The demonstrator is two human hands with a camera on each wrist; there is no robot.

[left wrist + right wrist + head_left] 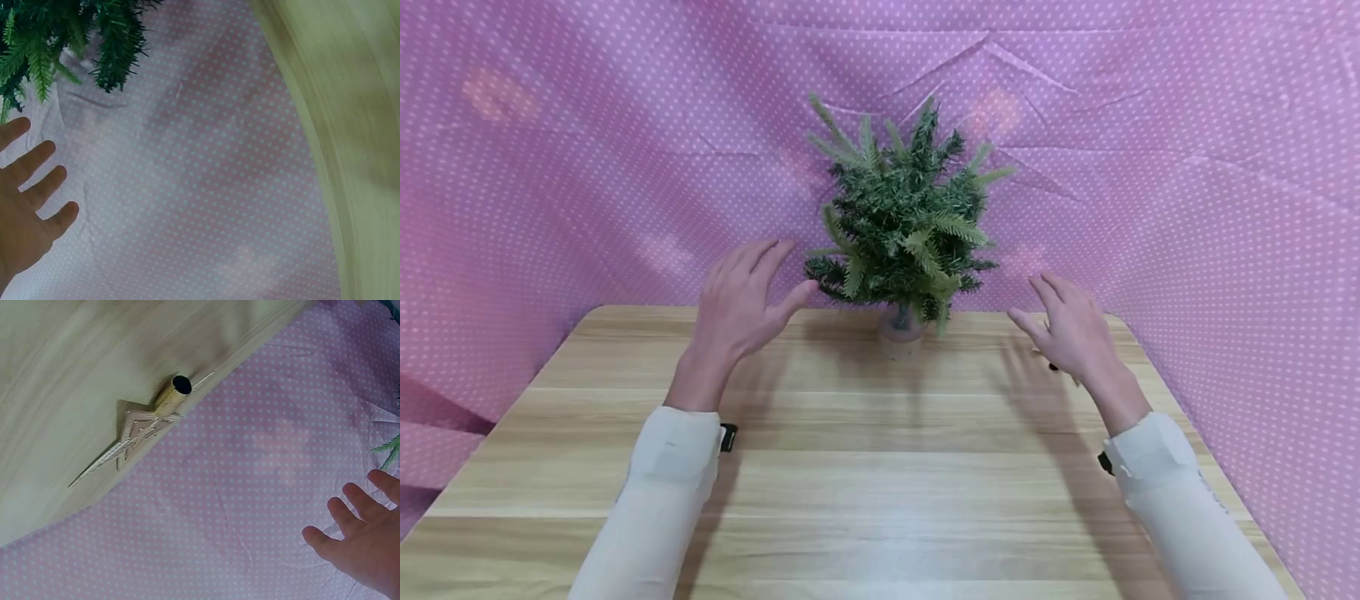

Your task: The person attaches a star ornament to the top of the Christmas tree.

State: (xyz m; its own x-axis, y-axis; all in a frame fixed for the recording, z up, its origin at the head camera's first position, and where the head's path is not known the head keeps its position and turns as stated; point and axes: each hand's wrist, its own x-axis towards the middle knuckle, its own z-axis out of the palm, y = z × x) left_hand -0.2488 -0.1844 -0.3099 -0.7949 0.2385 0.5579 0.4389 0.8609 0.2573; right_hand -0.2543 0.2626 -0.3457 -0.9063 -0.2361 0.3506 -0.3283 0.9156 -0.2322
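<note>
A small artificial Christmas tree [910, 217] stands upright on a pale round base [900, 337] at the far side of the table. To its left is my left hand [741, 300], fingers spread and thumb close by the lower branches. My right hand [1071, 329] hovers on the other side, further from the branches, its fingers apart and holding nothing. A gold star tree topper [140, 430] with a hollow tube lies near the table edge in the right wrist view. In the head view my right hand hides most of it.
The light wooden table [880, 483] has rounded far corners. Pink cloth with white dots [662, 167] hangs behind it and along both sides. Each sleeve [673, 467] has a small black device at the cuff.
</note>
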